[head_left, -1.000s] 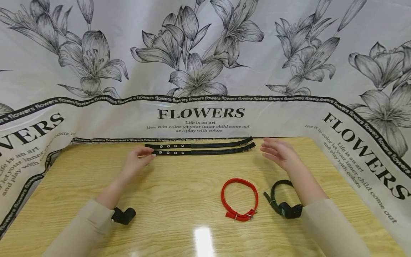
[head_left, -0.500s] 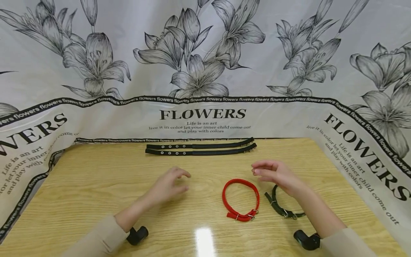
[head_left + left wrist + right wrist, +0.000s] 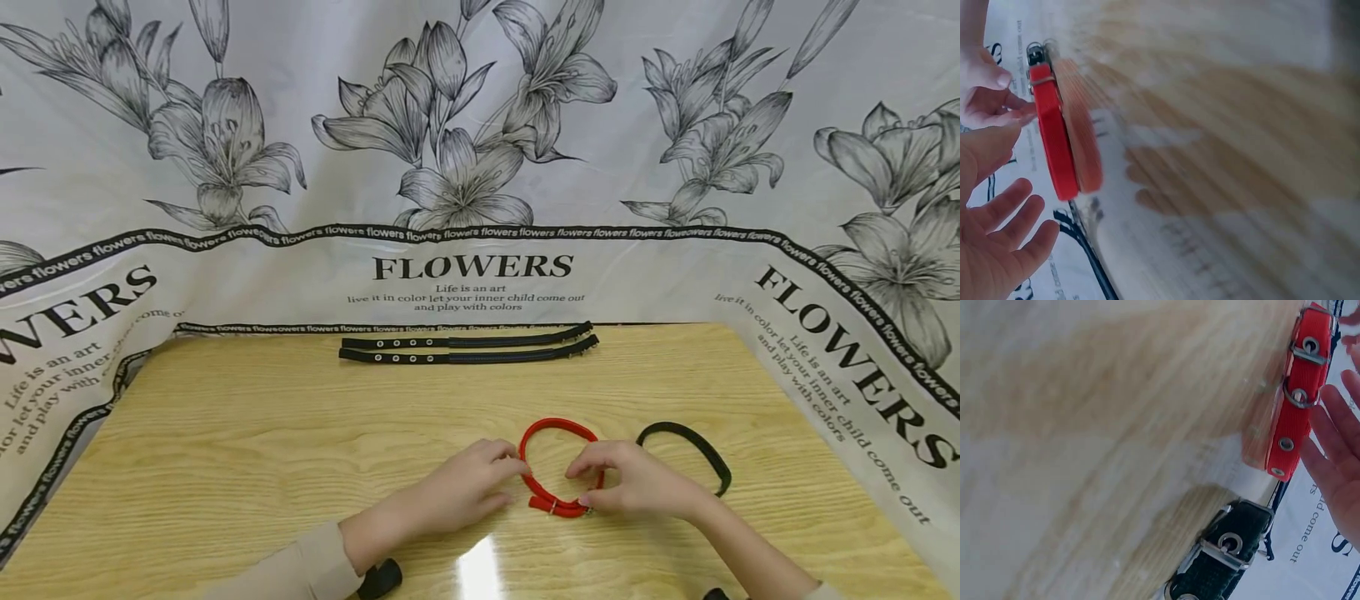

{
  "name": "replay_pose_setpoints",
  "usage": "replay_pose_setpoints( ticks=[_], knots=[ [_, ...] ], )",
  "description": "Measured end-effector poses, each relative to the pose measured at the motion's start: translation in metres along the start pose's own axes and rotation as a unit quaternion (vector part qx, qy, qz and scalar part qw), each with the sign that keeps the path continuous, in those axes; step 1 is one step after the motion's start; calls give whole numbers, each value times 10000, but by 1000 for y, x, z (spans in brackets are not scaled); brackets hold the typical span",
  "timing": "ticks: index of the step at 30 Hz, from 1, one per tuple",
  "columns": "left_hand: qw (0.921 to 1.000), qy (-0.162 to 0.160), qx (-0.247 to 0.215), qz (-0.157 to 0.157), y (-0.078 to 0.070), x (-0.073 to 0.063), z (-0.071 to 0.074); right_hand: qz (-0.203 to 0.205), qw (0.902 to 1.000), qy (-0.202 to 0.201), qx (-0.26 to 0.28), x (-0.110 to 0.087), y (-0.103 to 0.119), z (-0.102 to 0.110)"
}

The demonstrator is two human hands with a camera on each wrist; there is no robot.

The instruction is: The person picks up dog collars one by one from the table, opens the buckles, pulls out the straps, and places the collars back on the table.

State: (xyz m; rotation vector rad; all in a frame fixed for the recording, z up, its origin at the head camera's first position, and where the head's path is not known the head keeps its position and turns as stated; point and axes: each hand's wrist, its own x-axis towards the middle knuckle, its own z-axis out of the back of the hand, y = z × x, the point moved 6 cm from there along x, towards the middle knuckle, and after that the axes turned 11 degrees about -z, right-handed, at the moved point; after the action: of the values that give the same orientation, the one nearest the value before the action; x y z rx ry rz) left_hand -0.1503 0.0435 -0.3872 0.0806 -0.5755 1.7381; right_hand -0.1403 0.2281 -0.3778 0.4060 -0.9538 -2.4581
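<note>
A red buckled collar (image 3: 558, 423) lies in a loop on the wooden table, its metal buckle and eyelets showing in the right wrist view. My left hand (image 3: 468, 492) is at the loop's left side, fingers spread and loosely bent, fingertips right at the band. From the other side my right hand (image 3: 637, 483) reaches over the loop's right edge, thumb and fingers apart near the buckle end. The left wrist view has the red band (image 3: 1057, 144) upright on its edge, between both hands. Partly behind my right hand is a dark green buckled collar (image 3: 686, 431), also looped.
Two black straps with eyelets, an upper one (image 3: 517, 339) and a lower one (image 3: 517, 358), lie side by side along the table's back edge. A white flower-printed cloth (image 3: 465, 283) rises behind and at both sides. Light glares off the table's (image 3: 225, 433) front.
Both hands have left the black straps at the back and come toward the front. The left has moved right to the red collar, the right down and left over it. The collars have stayed put.
</note>
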Motion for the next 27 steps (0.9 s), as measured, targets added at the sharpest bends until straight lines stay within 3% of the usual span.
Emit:
replay_pose_setpoints(
  ticks=[5, 7, 14, 18, 27],
  knots=[
    [9991, 118, 114, -382, -10, 17, -7, 378, 9977, -55, -560, -2, 8, -9],
    [9975, 261, 372, -546, -12, 22, -9, 474, 9961, -99, -739, -2, 10, -11],
    [9779, 896, 1439, -1226, -19, 36, -19, 482, 9918, -52, -1182, -1, 12, -18],
    [9716, 1099, 1611, -1338, -17, 40, -23, 458, 9923, -6, -1150, 0, 12, -20],
    [9664, 1315, 1713, -1390, -6, 46, -28, 289, 9920, 86, -1226, 6, 10, -27]
  ],
)
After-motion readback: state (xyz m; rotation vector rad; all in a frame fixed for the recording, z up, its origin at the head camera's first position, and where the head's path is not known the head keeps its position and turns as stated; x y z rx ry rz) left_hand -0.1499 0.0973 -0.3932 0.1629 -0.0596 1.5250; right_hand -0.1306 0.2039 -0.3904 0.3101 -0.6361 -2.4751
